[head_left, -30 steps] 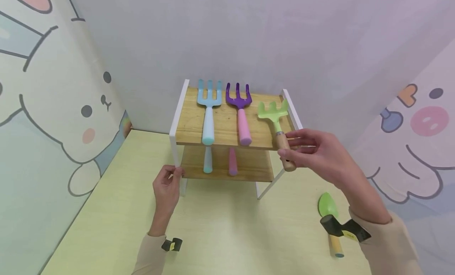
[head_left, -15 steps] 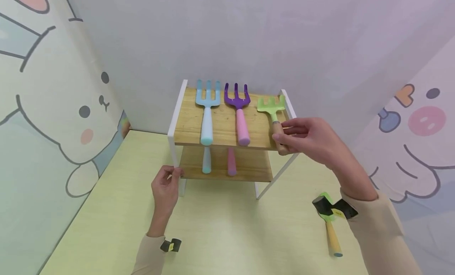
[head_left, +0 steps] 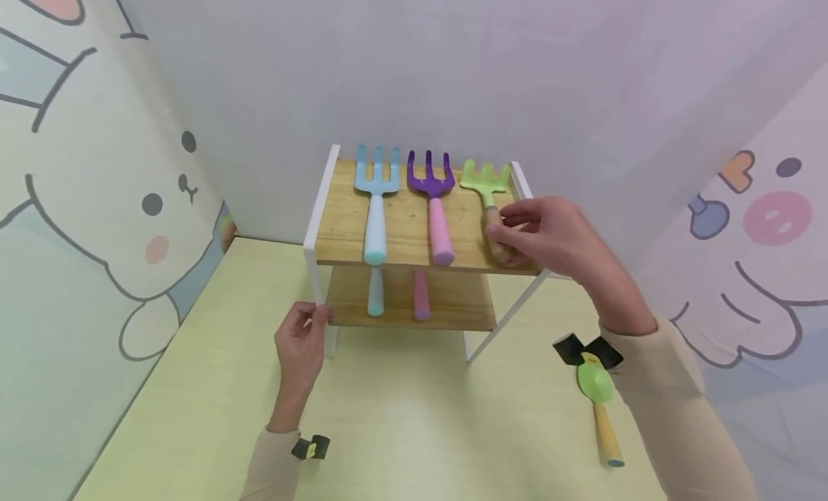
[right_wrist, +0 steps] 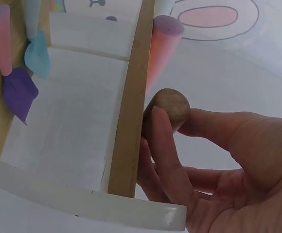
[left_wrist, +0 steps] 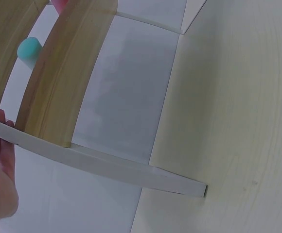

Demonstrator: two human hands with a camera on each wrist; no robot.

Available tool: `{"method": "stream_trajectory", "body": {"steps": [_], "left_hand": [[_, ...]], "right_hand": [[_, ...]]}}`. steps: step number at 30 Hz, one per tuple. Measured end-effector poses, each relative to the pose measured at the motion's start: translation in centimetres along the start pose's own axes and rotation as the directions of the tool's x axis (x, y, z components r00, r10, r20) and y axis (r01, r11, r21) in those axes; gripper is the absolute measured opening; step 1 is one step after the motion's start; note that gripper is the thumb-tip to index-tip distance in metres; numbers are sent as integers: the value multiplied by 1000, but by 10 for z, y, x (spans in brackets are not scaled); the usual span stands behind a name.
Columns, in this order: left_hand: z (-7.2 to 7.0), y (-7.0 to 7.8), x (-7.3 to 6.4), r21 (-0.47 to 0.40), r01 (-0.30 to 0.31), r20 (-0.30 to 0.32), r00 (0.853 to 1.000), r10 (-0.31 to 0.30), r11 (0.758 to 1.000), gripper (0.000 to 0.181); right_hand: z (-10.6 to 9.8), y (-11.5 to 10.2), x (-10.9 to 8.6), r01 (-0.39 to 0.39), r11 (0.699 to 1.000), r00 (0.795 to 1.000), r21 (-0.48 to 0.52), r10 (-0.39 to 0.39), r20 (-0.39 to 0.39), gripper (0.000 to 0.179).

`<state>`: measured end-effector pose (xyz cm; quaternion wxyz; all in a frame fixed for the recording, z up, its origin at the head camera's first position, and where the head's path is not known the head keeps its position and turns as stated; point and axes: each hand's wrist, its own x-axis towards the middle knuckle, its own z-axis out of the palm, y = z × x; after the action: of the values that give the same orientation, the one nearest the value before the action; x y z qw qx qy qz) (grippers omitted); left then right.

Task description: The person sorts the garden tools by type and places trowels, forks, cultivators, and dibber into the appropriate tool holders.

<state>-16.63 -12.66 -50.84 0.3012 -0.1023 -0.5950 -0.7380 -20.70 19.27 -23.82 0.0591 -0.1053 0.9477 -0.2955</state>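
A green hand fork (head_left: pixel 486 183) with a wooden handle lies at the right of the top board, its prongs toward the back. My right hand (head_left: pixel 550 231) grips that handle between thumb and fingers; in the right wrist view the handle's round end (right_wrist: pixel 174 104) shows beside the board's edge. Left of it lie a purple hand fork (head_left: pixel 432 185) with a pink handle and a light blue hand fork (head_left: pixel 376 188). My left hand (head_left: pixel 302 336) pinches the white front post of the two-tier wooden rack (head_left: pixel 407 231) at its left, near the lower board.
On the lower board rest a blue trowel (right_wrist: pixel 37 57) and a purple trowel (right_wrist: pixel 19 92), handles toward the front. A green trowel (head_left: pixel 595 382) with a wooden handle lies on the table (head_left: pixel 401 429) at the right, partly under my wrist camera. Cartoon-printed walls stand close behind and beside.
My right hand has carried the green hand fork back and left, from overhanging the front edge to lying further in, level with the other two. The left hand stays on the post.
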Motion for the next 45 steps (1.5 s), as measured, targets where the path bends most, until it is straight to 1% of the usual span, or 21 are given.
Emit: {"method": "stream_trajectory", "body": {"steps": [5, 8, 10, 14, 17, 22, 25, 29, 35, 40, 45], "left_hand": [[0, 0, -1, 20, 10, 2, 1000, -10, 1000, 9], [-1, 0, -1, 32, 15, 4, 1000, -15, 999, 10], [-2, 0, -1, 36, 16, 6, 1000, -17, 999, 10], [-2, -1, 0, 40, 14, 7, 1000, -14, 999, 10], [-2, -1, 1, 45, 15, 4, 1000, -15, 999, 10], [-2, -2, 1, 35, 21, 1, 1000, -21, 999, 11], [-2, -3, 1, 35, 18, 2, 1000, -18, 999, 11], [-2, -3, 2, 29, 11, 5, 1000, -12, 1000, 11], [-2, -3, 1, 21, 5, 1, 1000, -5, 1000, 11], [-1, -2, 1, 17, 2, 1, 1000, -2, 1000, 11], [-1, -2, 0, 9, 7, -2, 1000, -7, 1000, 11]], "right_hand": [[3, -1, 3, 11, 1000, 999, -18, -11, -33, 46], [5, -2, 2, 28, 999, 998, -17, -29, -64, 44], [6, -1, 0, 38, 999, 995, -22, -40, -89, 45], [7, 0, -7, 63, 997, 988, -35, -67, -140, 47], [8, 1, -13, 87, 996, 981, -34, -91, -168, 44], [11, 3, -25, 106, 994, 973, -37, -111, -204, 42], [14, 4, -32, 107, 994, 970, -30, -111, -216, 44], [18, 7, -41, 118, 993, 965, -10, -117, -234, 42], [26, 12, -53, 179, 984, 943, 26, -164, -291, 31], [34, 19, -62, 233, 972, 926, 39, -210, -313, 27], [43, 30, -70, 309, 950, 896, 41, -276, -348, 26]]}}
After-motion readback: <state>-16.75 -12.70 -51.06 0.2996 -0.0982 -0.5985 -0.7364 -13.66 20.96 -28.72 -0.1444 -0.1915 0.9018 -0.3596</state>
